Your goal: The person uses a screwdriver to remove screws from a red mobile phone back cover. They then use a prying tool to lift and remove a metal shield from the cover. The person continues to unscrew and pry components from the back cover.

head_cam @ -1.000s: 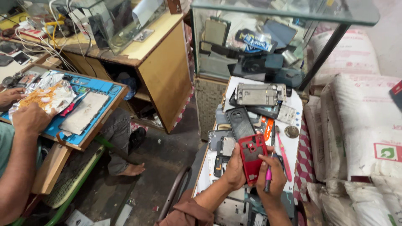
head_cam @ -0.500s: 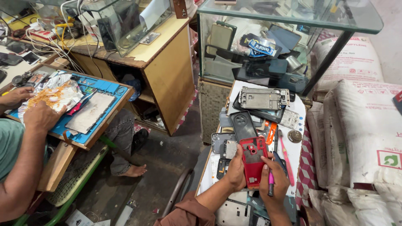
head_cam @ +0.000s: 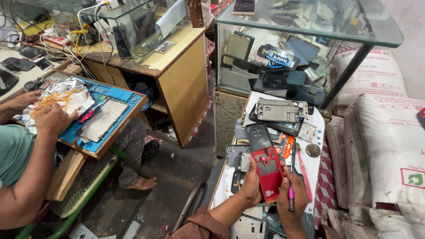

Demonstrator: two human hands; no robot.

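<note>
Red phone shell (head_cam: 268,174): open, inner side up, held low over white work table (head_cam: 316,132), near its front edge. Left hand (head_cam: 251,186) wrapped round left edge of shell, fingers curled shut on it, thumb up along the side. Right hand (head_cam: 293,197) touching shell's lower right edge, fingers closed round pink-handled screwdriver (head_cam: 291,198), handle upright in the grip; tip hidden behind shell or hand, can't tell which.

Just beyond the shell: black back cover (head_cam: 258,135) with round camera cutout, lying flat, touching or overlapping shell's top edge. Further back: silver phone frame (head_cam: 280,110) stacked on a dark panel. Right of shell: orange part (head_cam: 288,145), thin pink tool (head_cam: 303,172) lying lengthwise, small round metal disc (head_cam: 313,150). Left of shell: grey back plate (head_cam: 234,153) and assorted small boards, partly under left hand.

Behind table: glass display case (head_cam: 310,26) full of phones and covers. Right side: stacked white woven sacks (head_cam: 389,146).

Far left, well apart: another person's hand (head_cam: 52,119) resting on crumpled foil with food (head_cam: 59,96), on blue mat (head_cam: 115,95) of a wooden bench; grey flat panel (head_cam: 101,120) on the mat just beside. Same person's bare foot (head_cam: 142,182) on floor below.
</note>
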